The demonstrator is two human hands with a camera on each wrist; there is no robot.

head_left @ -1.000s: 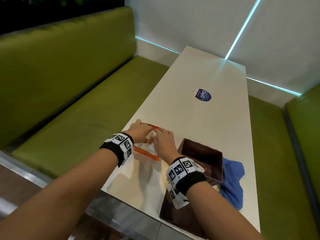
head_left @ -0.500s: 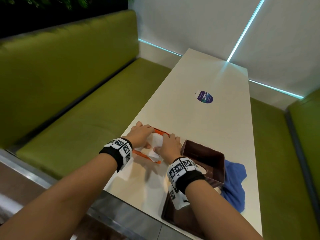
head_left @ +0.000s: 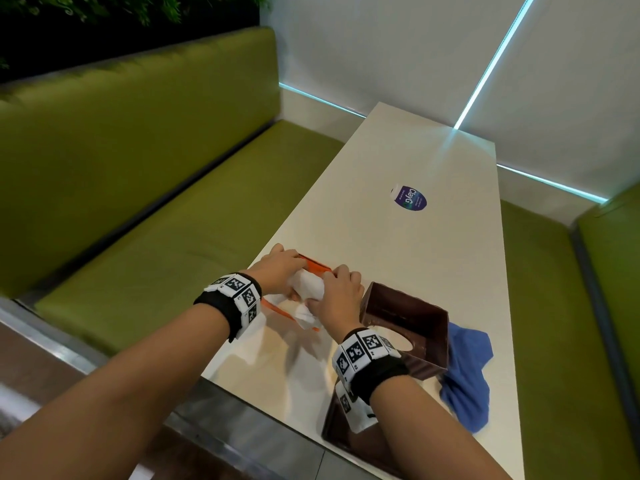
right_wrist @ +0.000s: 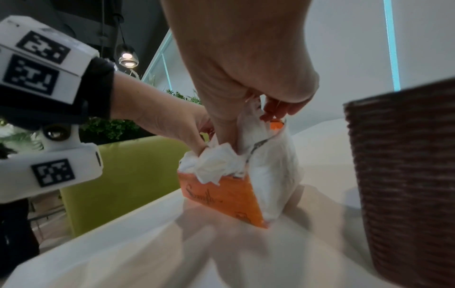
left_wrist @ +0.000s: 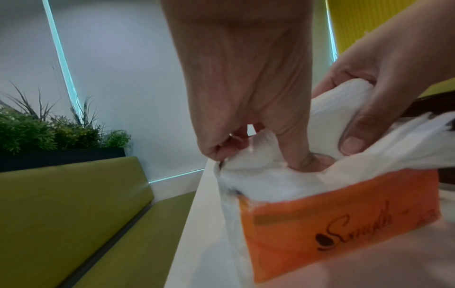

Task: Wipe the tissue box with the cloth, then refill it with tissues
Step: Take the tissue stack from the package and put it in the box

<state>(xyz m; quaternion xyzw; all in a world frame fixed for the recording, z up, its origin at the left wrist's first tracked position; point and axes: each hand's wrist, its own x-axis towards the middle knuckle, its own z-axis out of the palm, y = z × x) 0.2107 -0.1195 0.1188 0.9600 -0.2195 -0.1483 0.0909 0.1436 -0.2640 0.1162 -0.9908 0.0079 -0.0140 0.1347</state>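
Observation:
An orange plastic tissue pack (head_left: 313, 265) (left_wrist: 332, 214) (right_wrist: 221, 194) stands on the white table (head_left: 415, 258) near its left edge. A wad of white tissues (head_left: 308, 285) (left_wrist: 270, 175) (right_wrist: 216, 167) sticks out of its torn top. My left hand (head_left: 289, 270) (left_wrist: 261, 157) pinches the tissues at the pack's far-left end. My right hand (head_left: 332, 289) (right_wrist: 251, 126) grips the bundle at the other end. The brown woven tissue box (head_left: 405, 323) (right_wrist: 406, 175) sits open side up just right of my right hand. The blue cloth (head_left: 467, 375) lies crumpled behind it.
A dark brown flat panel (head_left: 334, 433) lies at the table's near edge under my right wrist. A round purple sticker (head_left: 410, 199) sits mid-table. Green bench seats (head_left: 156, 237) flank the table on both sides, and a white wall closes the far end.
The tissue wad has come further up out of the orange pack between my two hands. Both hands shifted slightly right, toward the brown box.

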